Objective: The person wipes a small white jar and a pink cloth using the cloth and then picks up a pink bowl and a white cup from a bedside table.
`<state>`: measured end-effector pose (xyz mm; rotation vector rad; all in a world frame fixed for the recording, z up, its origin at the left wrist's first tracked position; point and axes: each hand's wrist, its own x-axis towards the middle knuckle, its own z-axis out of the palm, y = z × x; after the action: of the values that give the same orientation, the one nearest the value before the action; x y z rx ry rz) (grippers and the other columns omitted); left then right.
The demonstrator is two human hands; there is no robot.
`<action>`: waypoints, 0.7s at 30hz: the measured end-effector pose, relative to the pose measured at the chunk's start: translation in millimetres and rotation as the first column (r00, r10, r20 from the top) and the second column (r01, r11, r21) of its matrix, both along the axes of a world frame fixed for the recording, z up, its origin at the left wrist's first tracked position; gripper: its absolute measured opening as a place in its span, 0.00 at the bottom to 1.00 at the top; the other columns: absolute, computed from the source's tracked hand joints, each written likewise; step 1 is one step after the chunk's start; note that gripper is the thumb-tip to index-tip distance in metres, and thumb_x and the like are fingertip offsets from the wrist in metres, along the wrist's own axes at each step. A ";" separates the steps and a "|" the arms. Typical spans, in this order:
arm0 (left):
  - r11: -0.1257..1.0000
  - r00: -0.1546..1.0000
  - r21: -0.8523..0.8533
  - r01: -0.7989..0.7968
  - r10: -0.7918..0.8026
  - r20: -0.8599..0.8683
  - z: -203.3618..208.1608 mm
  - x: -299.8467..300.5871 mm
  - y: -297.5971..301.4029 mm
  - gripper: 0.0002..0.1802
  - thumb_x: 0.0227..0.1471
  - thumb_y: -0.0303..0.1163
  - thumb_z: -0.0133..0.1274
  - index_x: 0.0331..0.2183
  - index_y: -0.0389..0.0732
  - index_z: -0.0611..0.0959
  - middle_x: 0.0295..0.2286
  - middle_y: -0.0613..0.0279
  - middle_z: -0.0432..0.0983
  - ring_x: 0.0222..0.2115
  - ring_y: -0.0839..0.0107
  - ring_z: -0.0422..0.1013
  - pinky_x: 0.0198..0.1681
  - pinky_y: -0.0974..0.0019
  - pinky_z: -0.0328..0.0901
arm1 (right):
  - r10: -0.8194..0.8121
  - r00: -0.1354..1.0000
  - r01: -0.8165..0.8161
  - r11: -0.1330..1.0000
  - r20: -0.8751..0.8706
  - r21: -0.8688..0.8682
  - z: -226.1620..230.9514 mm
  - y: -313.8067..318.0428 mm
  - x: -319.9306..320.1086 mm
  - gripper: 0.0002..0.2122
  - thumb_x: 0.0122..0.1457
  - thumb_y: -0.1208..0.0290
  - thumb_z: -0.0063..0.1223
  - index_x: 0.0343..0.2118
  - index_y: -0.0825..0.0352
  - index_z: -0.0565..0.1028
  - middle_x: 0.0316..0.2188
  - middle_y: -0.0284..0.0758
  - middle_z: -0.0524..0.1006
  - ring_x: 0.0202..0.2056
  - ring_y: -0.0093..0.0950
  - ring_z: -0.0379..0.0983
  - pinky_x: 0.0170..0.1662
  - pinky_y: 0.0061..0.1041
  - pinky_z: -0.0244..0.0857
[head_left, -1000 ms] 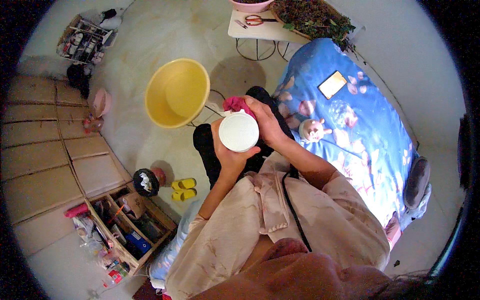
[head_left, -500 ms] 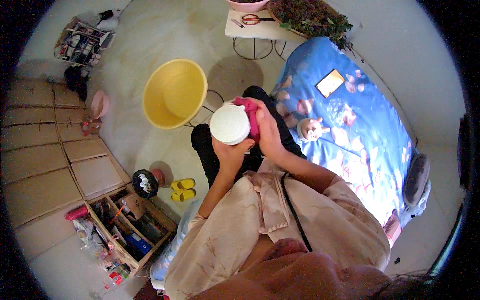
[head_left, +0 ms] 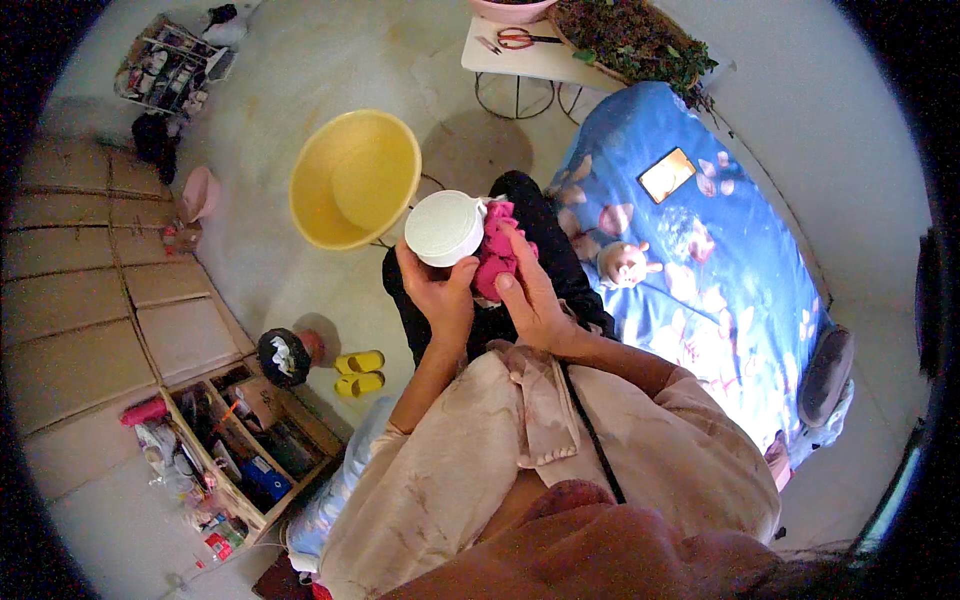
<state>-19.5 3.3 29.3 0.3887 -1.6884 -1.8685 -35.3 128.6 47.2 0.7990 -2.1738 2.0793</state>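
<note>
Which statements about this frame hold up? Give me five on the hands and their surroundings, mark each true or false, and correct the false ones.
1. The left hand holds a round white lid-like object. True.
2. The right hand holds a bunched magenta cloth. True.
3. The cloth is draped over the top of the white object. False: it is bunched to the object's right, leaving the white top uncovered.
4. A flat rectangular phone lies on the blue floral fabric bed cover. True.
5. The white object rests on the bed cover. False: the left hand holds it, clear of the cover.
</note>
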 end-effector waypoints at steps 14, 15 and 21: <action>0.972 0.982 -0.163 0.170 -0.180 -0.050 -17.1 10.0 8.4 0.54 0.27 0.55 0.72 0.49 0.33 0.66 0.45 0.57 0.64 0.45 0.65 0.68 0.48 0.65 0.63 | 0.374 0.726 -0.135 0.900 0.577 -0.413 -19.8 -12.1 -57.7 0.27 0.65 0.49 0.31 0.51 0.69 0.69 0.45 0.36 0.74 0.48 0.26 0.69 0.54 0.24 0.58; 0.982 0.993 -0.148 0.119 -0.116 0.026 -18.6 14.6 6.1 0.55 0.27 0.56 0.72 0.50 0.33 0.65 0.44 0.57 0.65 0.45 0.65 0.68 0.48 0.65 0.64 | 0.334 0.770 -0.159 0.925 0.543 -0.344 -19.8 -14.0 -54.3 0.27 0.65 0.49 0.30 0.51 0.70 0.68 0.46 0.37 0.74 0.49 0.26 0.68 0.54 0.24 0.58; 0.995 0.994 0.001 -0.104 0.104 0.021 -17.1 10.8 -0.5 0.48 0.28 0.48 0.74 0.47 0.31 0.70 0.42 0.57 0.73 0.42 0.68 0.70 0.47 0.67 0.64 | 0.047 0.973 -0.036 0.998 0.228 -0.050 -21.6 -7.3 -1.4 0.20 0.66 0.68 0.34 0.58 0.73 0.59 0.53 0.45 0.67 0.54 0.35 0.63 0.59 0.29 0.51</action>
<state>-8.7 2.8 12.2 0.4895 -1.6481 -1.7966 -36.7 121.3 25.6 0.6339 -2.2253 2.3393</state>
